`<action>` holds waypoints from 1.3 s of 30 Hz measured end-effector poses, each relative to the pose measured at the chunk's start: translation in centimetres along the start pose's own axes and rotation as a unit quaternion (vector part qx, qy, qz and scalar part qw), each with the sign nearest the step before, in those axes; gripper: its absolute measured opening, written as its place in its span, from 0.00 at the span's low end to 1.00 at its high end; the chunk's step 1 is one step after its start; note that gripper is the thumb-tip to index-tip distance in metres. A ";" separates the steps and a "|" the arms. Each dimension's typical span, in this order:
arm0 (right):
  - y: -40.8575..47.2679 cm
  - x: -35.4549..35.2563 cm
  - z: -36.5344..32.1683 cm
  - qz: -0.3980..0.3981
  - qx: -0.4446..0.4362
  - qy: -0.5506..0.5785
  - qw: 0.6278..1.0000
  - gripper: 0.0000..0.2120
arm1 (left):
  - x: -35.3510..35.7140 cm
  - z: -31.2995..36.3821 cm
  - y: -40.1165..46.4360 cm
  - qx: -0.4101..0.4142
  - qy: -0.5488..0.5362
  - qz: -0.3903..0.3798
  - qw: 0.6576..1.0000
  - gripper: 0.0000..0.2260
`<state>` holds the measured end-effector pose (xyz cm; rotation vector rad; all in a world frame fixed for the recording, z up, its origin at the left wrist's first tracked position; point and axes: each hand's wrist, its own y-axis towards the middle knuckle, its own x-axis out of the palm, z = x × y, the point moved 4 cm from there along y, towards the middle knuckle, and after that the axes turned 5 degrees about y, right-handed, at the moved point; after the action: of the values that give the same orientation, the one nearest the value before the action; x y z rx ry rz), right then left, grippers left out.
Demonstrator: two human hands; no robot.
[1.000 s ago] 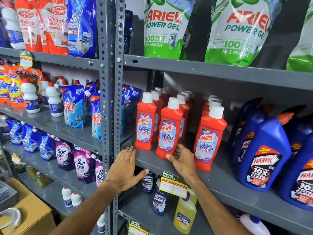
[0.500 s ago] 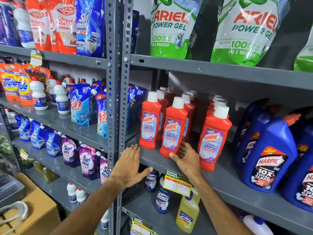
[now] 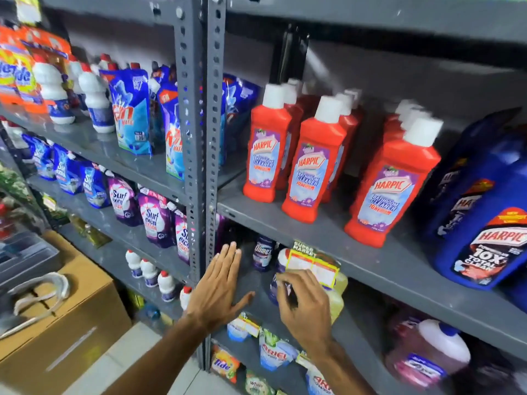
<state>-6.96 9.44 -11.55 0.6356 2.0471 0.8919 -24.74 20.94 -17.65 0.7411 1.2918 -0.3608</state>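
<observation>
Five straight, spread fingers [image 3: 228,258] leave your left hand [image 3: 216,289] open and holding nothing, beside the grey post [image 3: 196,166]. Your right hand [image 3: 305,306] curls at the purple Domex bottle [image 3: 273,295], which stands on the lower shelf [image 3: 256,280] under the price tag [image 3: 313,266]. Blur hides any grip.

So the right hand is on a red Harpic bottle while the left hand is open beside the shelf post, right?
No: the head view shows the right hand one shelf lower, at a dark bottle under the price tag. The left hand is open beside the shelf post.
</observation>
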 end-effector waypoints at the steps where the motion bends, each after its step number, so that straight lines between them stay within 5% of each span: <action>1: -1.4 1.0 0.9 -0.025 0.044 0.004 0.999 0.07 | 1.1 -0.2 -0.4 -0.003 -0.010 -0.008 1.000 0.45; 6: -7.4 6.1 6.8 -0.142 0.286 0.014 0.947 0.30 | 8.2 -1.4 -1.8 -0.027 -0.026 -0.092 0.995 0.46; 11: -10.8 11.2 12.7 -0.092 0.402 0.054 0.910 0.42 | 15.5 -2.6 -0.9 -0.051 0.000 -0.169 0.984 0.48; 18: -11.8 15.1 19.0 -0.031 0.400 0.096 0.911 0.28 | 20.8 -4.3 1.0 -0.061 0.004 -0.199 0.978 0.49; 28: -12.2 15.4 20.2 -0.048 0.390 0.087 0.915 0.27 | 22.8 -4.7 1.7 -0.086 0.007 -0.194 0.977 0.58; 39: -9.1 21.3 18.1 -0.117 0.405 0.147 0.895 0.23 | 22.7 -4.6 1.6 -0.069 0.054 -0.212 0.973 0.55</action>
<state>-5.07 25.07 -36.32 0.6780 2.7002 -0.0634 -21.10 28.78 -39.15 0.3668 1.5630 -0.5740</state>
